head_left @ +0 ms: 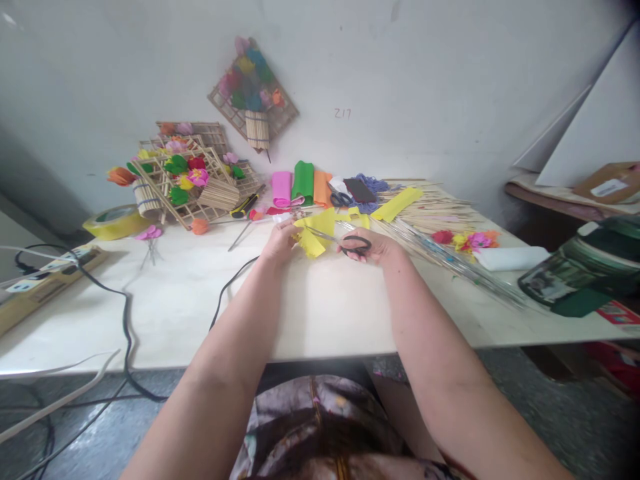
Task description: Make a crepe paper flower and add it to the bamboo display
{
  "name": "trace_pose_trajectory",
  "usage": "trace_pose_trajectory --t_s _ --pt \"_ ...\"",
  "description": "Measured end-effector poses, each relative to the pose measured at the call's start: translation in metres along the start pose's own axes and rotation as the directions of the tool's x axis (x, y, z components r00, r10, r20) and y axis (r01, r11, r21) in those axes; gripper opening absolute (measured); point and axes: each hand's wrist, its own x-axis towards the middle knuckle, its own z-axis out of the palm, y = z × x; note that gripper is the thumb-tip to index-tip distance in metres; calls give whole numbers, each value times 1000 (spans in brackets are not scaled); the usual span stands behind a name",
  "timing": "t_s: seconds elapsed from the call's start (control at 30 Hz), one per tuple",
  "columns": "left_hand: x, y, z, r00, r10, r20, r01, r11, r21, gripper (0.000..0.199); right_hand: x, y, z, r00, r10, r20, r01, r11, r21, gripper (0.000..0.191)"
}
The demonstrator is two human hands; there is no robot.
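Note:
My left hand (280, 241) pinches the left edge of a piece of yellow crepe paper (314, 245) above the white table. Black-handled scissors (356, 247) are gripped in my right hand (376, 247), with fingers in the handle loops. The blades point left and lie across the yellow paper; whether they are parted is too small to tell. Just behind the right hand are small yellow paper scraps (354, 215) and a longer yellow strip (397, 203) lying on thin sticks.
Bamboo lattices with paper flowers (190, 173) and a yellow tape roll (115, 222) stand at the left. Behind the hands lie pink, green (303, 183) and orange rolls. Wires (450, 257) and a dark green container (580, 267) are at the right. A black cable (127, 313) crosses the left side.

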Motion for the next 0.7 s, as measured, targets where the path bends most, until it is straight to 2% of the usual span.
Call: trace_pose_trajectory --t_s 0.37,0.57,0.7 --pt "-4 4 4 998 -37 -58 40 998 45 13 0 -2 3 1000 18 -4 -18 1000 -9 37" --pt "-2 3 4 997 -31 -77 34 999 31 16 1 1 -3 996 -67 -53 70 997 41 41" --pt "-1 3 3 997 -24 -74 27 999 39 18 3 3 -3 997 -52 -57 55 997 49 40"
